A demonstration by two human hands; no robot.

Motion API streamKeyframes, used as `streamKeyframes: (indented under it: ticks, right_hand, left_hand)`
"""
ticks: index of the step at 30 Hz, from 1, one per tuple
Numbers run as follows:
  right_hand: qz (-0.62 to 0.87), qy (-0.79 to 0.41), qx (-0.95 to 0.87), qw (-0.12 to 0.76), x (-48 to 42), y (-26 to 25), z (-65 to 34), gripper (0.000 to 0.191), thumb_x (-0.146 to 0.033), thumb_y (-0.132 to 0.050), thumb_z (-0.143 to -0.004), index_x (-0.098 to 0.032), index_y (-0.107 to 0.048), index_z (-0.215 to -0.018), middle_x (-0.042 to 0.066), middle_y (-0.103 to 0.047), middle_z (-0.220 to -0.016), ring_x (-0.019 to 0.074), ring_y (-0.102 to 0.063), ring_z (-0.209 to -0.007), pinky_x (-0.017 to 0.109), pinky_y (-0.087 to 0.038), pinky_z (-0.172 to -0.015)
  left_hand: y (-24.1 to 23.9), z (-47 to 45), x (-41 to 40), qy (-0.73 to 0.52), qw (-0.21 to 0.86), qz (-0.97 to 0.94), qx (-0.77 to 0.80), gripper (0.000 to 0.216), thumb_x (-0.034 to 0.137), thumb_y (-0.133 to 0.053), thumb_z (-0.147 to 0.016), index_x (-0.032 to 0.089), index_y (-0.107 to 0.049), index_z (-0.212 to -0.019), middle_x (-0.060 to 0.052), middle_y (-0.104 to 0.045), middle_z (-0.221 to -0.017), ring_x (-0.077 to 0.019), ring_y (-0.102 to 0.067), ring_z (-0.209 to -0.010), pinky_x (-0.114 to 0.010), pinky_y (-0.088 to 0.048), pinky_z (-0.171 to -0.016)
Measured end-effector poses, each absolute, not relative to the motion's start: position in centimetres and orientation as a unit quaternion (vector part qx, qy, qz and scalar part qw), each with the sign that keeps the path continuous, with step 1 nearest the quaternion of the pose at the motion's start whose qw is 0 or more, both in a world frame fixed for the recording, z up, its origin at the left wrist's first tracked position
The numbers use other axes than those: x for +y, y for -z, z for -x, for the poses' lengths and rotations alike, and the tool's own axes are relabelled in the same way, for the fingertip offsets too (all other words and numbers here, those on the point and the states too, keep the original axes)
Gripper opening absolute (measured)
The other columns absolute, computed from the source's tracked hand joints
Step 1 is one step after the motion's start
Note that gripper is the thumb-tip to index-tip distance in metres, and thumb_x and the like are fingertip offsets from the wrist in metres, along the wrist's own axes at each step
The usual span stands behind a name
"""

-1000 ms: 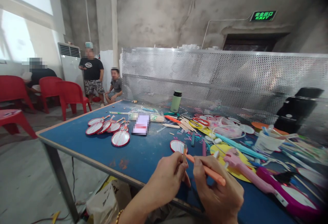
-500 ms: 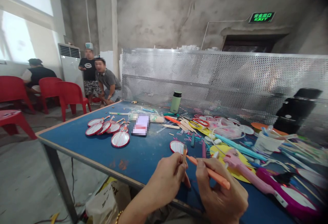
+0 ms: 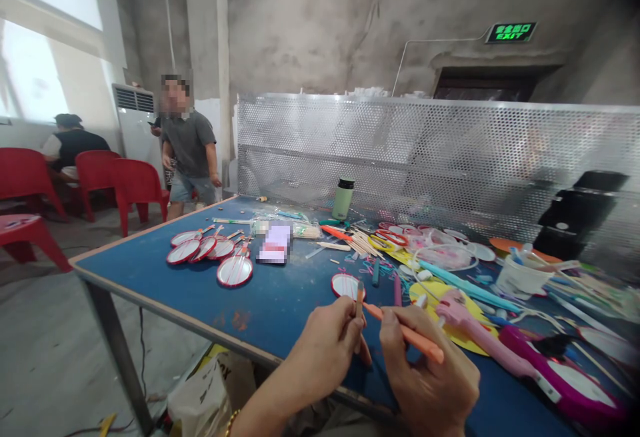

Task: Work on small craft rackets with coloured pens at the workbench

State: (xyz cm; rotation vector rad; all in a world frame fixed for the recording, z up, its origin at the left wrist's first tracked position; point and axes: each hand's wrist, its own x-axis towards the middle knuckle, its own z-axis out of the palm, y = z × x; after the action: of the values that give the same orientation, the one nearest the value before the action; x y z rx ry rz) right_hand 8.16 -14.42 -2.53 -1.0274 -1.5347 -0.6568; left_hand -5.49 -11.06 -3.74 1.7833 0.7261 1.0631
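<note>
My left hand (image 3: pixel 327 340) is closed around a small flat wooden stick (image 3: pixel 359 292), which stands up between thumb and fingers. A reddish-brown piece (image 3: pixel 366 352) pokes out below that hand; whether it belongs to the stick, I cannot tell. My right hand (image 3: pixel 433 370) grips an orange pen-like tool (image 3: pixel 420 342), its narrow tip pointing left, close beside the stick. Just beyond my left hand lies a round white disc with a red rim (image 3: pixel 345 285), partly covered by the fingers.
Several red-rimmed discs (image 3: pixel 235 271) and a phone (image 3: pixel 275 244) lie leftward on the blue table (image 3: pixel 175 297). A green bottle (image 3: pixel 343 200) stands behind. Rightward are a pink glue gun (image 3: pixel 480 334), a white cup (image 3: pixel 524 276) and clutter. A person (image 3: pixel 190 144) stands beyond the table.
The crouching person in the background has stood up and moved left, now largely hiding the other person. My right hand and the orange tool have shifted slightly left; my left hand barely differs.
</note>
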Motion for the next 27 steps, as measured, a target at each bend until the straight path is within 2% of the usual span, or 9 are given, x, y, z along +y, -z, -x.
streamKeyframes:
  ticks: [17, 22, 27]
  right_hand:
    - [0.422, 0.271, -0.653, 0.567, -14.45, 2.41, -8.06, 0.016, -0.017, -0.057, -0.092, -0.021, -0.063, -0.078, -0.004, -0.066, -0.063, 0.0081, -0.061, -0.052, 0.019, -0.047, -0.055]
    - [0.428, 0.260, -0.663, 0.556, -14.42, 2.57, -8.08, 0.018, -0.017, -0.056, -0.092, -0.021, -0.063, -0.076, -0.005, -0.063, -0.059, 0.0073, -0.058, -0.048, 0.019, -0.044, -0.051]
    - [0.428, 0.282, -0.643, 0.569, -14.54, 2.50, -8.03, 0.016, -0.017, -0.057, -0.092, -0.021, -0.063, -0.077, -0.004, -0.066, -0.063, 0.0080, -0.060, -0.050, 0.019, -0.046, -0.053]
  left_hand:
    - [3.77, 5.51, -11.03, -0.428, 0.452, -0.725, 0.295, 0.017, 0.023, -0.043, -0.096, 0.020, -0.051, -0.081, 0.002, -0.062, -0.067, -0.0113, -0.056, -0.061, -0.021, -0.039, -0.062]
    - [3.67, 5.54, -11.02, -0.433, 0.447, -0.728, 0.290, 0.019, 0.025, -0.043, -0.096, 0.019, -0.054, -0.081, 0.002, -0.061, -0.067, -0.0117, -0.057, -0.063, -0.021, -0.040, -0.063]
    - [3.73, 5.56, -11.04, -0.426, 0.453, -0.726, 0.294, 0.019, 0.026, -0.042, -0.097, 0.019, -0.051, -0.082, 0.002, -0.061, -0.065, -0.0108, -0.056, -0.059, -0.021, -0.038, -0.061]
